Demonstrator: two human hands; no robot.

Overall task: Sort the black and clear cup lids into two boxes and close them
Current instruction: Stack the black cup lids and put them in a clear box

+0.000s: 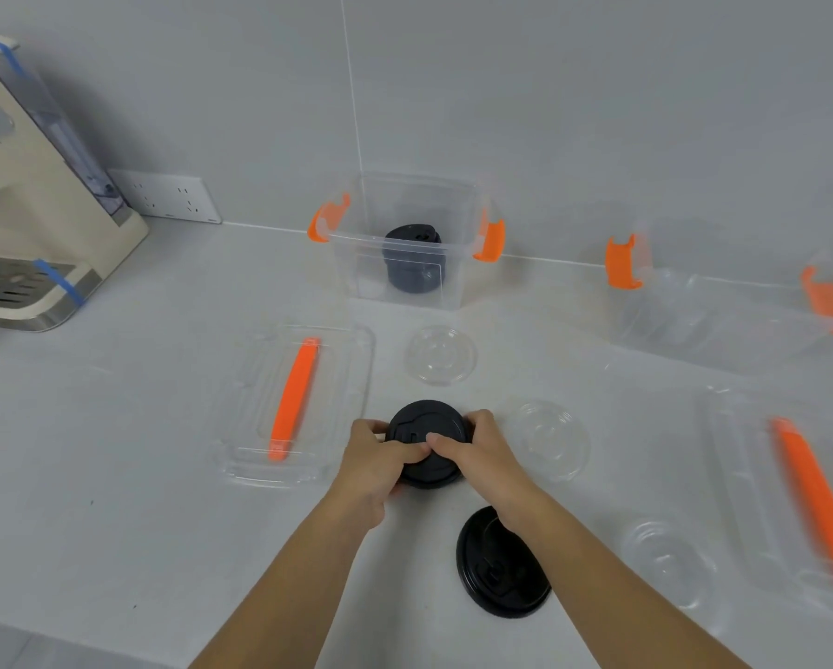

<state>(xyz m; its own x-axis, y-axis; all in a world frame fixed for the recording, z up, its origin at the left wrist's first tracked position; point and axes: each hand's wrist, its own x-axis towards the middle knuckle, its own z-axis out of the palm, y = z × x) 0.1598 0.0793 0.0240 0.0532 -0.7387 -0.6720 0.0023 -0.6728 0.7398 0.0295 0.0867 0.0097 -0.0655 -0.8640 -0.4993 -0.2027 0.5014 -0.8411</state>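
— Where was the black lid (429, 429) at that moment?

— Near the middle of the countertop (115, 451), between both hands. The left hand (381, 456) and the right hand (472, 444) each pinched it at the rim, fingers curled over the far edge and thumbs meeting on top. Whether it was one lid or a small stack I could not tell.

— And the other lids?

— A second black lid (501, 567) lay flat toward the near edge, partly under the right forearm. Three clear lids sat loose: one clear lid (441, 354) behind the hands, another clear lid (552, 439) just right of the right hand, and a third clear lid (665, 562) nearer the near-right side, blurred.

— The boxes?

— An open clear box (405, 277) with orange latches stood at the back edge against the wall, a stack of black lids (412, 260) inside it. The second clear box (723, 301) stood open toward the back-right corner; its contents were too blurred to tell. One box cover (337, 379) with an orange handle lay flat left of the hands, the other box cover (743, 451) at the right edge.

— Anything else?

— A cream coffee machine (28, 185) at the back-left corner, beside a wall socket (173, 198).
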